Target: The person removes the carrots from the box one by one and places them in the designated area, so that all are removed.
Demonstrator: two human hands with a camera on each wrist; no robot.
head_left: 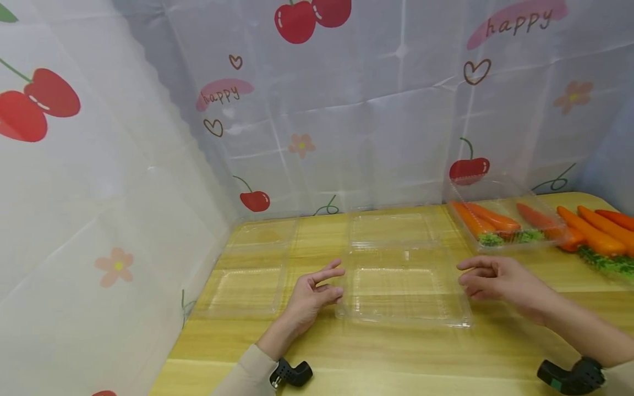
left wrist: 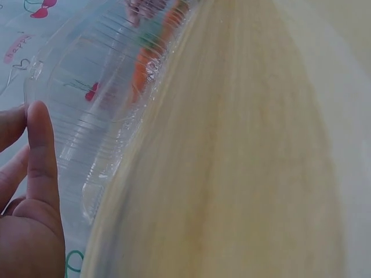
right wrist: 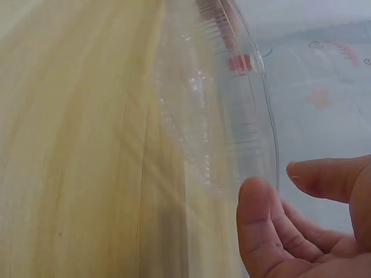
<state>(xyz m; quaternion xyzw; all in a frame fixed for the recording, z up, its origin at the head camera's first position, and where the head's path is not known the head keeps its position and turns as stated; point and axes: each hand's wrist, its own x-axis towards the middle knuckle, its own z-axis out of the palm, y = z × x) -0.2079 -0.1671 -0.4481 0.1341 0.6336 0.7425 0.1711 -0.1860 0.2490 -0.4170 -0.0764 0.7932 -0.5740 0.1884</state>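
A clear plastic clamshell container (head_left: 400, 322), its lid section folded back toward the backdrop, lies on the wooden table between two bare hands. Beside its left rim is the left hand (head_left: 315, 294), thumb and fingers extended and apart in the head view. In the left wrist view its thumb (left wrist: 42, 133) is right at the clear rim. Across the container, the right hand (head_left: 497, 283) has its loosely bent fingers close to the right rim. The right wrist view shows a gap between thumb and forefinger, with the rim (right wrist: 273, 145) edge-on between them.
Another clear clamshell (head_left: 242, 314) lies at the left. Behind the right hand, a third clear container (head_left: 502, 190) holds several carrots (head_left: 473, 217). More carrots (head_left: 594, 231) lie at the far right. A printed cloth backdrop (head_left: 346, 137) borders the table's back and left.
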